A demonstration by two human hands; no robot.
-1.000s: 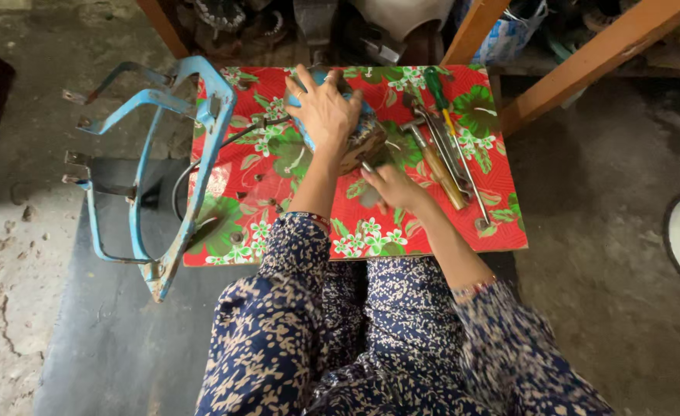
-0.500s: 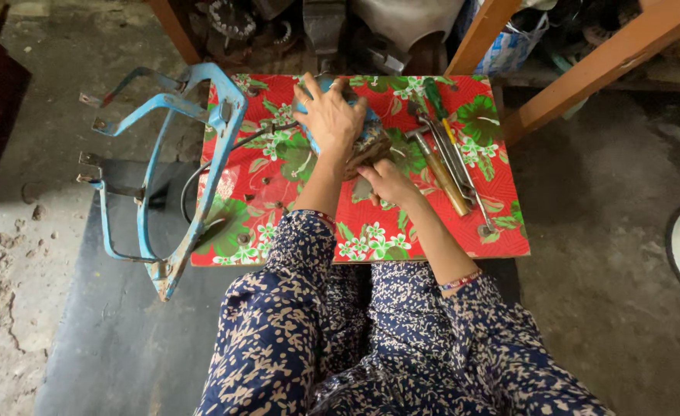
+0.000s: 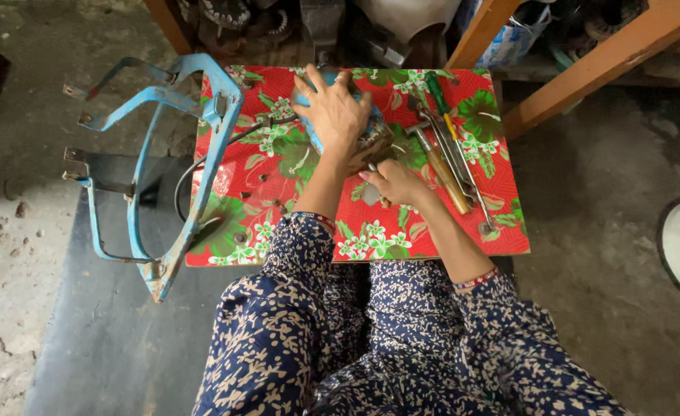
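On the floral table (image 3: pixel 278 185), left hand (image 3: pixel 334 115) presses flat, right hand (image 3: pixel 396 183) curled.

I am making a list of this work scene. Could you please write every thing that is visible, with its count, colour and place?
low table: one, covered in red cloth with green and white flowers, centre
metal frame: one, light blue, leaning on the table's left edge and resting on the floor
blue part: one, blue, on the table under the left hand
hammer: one, wooden handle, right side of the table
screwdriver: one, green handle, far right of the table
cable: one, black, left part of the table
wooden beams: two, orange-brown, behind the table
left hand: pressing flat on the blue part
right hand: closed around a small tool, too hidden to identify
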